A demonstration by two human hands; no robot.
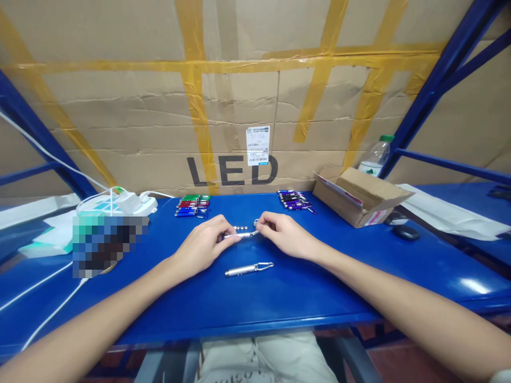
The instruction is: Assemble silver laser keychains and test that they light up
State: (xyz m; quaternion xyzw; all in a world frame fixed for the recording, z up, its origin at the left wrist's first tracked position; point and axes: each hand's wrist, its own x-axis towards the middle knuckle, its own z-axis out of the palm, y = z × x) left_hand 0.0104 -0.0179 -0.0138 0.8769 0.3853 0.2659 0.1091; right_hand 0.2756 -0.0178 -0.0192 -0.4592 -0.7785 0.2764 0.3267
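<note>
My left hand (205,243) and my right hand (284,233) together hold a small silver keychain flashlight (239,234) just above the blue table (247,303). The left fingers pinch its body; the right fingers pinch the clip end. A few small button batteries (239,227) lie in a row right behind it. A second silver keychain flashlight (248,269) with a carabiner clip lies on the table in front of my hands.
A row of coloured flashlights (192,205) lies at back left, a pile of purple and black ones (294,200) at back right. An open cardboard box (357,196), a plastic bottle (375,155), a white power strip (120,203) with cables, and a cardboard wall (159,106) surround them.
</note>
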